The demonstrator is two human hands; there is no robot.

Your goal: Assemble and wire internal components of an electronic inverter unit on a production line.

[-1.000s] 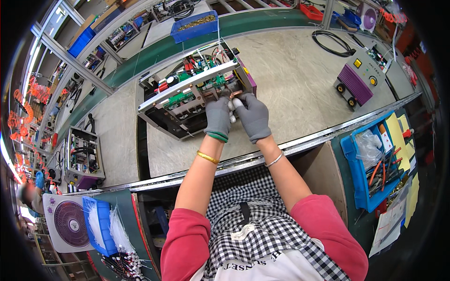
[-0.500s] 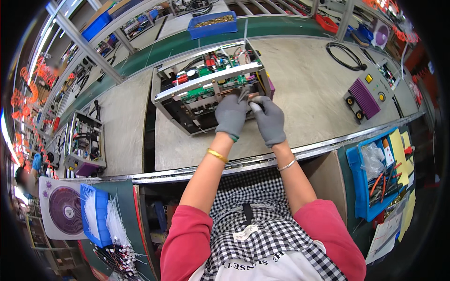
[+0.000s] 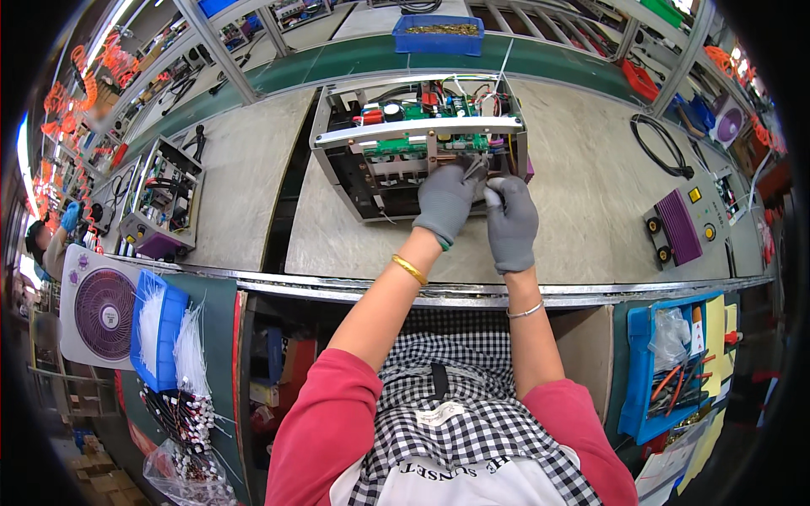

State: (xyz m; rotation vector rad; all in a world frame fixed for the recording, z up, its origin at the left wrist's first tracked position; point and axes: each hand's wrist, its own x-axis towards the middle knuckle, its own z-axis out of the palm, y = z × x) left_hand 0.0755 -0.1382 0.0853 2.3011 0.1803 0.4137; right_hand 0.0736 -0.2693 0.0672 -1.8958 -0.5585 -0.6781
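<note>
An open metal-framed electrical unit with green circuit boards stands on the bench before me. My left hand, in a grey glove, reaches to its near side toward the right end. Its fingers are closed around a small greyish piece by the frame, too small to name. Just to the right is my right hand, also gloved, with thumb and fingertips pinched together near the left fingers. Whatever that pinch holds is hidden.
A purple-sided unit and a black cable lie to the right. Another open unit sits left. Below the bench edge are a blue tool tray, a blue bin of white ties and a fan. A blue bin stands behind.
The view has shifted and turned slightly. My right hand has drawn a little back toward me, its fingers pointing more upward. My left hand stays at the unit's near side.
</note>
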